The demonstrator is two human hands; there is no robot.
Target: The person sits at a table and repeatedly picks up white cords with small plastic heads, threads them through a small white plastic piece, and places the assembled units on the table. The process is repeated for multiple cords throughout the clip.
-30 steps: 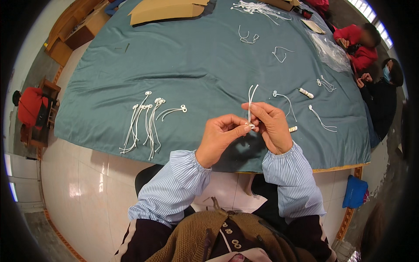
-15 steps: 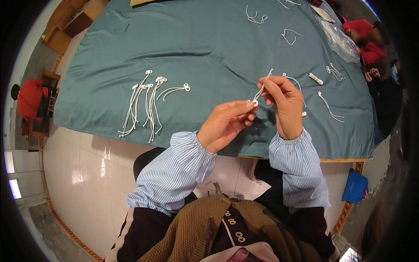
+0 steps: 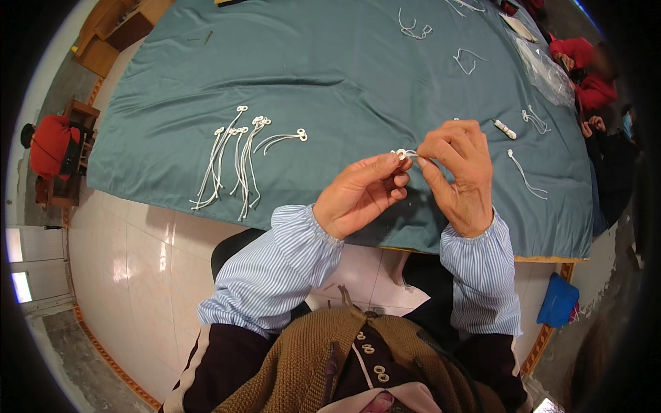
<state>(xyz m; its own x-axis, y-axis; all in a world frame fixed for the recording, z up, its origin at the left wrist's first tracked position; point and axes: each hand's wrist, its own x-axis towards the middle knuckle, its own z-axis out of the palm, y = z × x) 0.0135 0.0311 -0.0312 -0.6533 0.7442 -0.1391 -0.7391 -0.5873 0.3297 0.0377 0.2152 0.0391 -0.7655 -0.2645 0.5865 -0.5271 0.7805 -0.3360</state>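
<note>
Over the near part of the table, my left hand [image 3: 359,195] pinches a small white knotted cord [image 3: 401,155] with rounded loops between thumb and fingers. Close beside it, my right hand [image 3: 463,180] has thumb and fingertips closed on the cord's loose ends, which run sideways between the two hands. To the left lie several finished-looking white knots [image 3: 260,121] with long tails fanned toward me. One more knotted cord [image 3: 301,135] sits slightly apart from that group. My right fingers partly cover the cord ends.
A green cloth [image 3: 289,69] with wrinkles covers the table. On the right are a wound white bundle [image 3: 505,129], a tailed knot [image 3: 510,153] and another knotted cord [image 3: 534,120]. Loose cords [image 3: 413,31] and a clear plastic bag [image 3: 544,72] lie farther off. People in red sit at the right edge.
My right hand has moved slightly right and turned, drawing the cord ends from upright to sideways. The left hand keeps its pinch on the knot. The whole view has shifted slightly.
</note>
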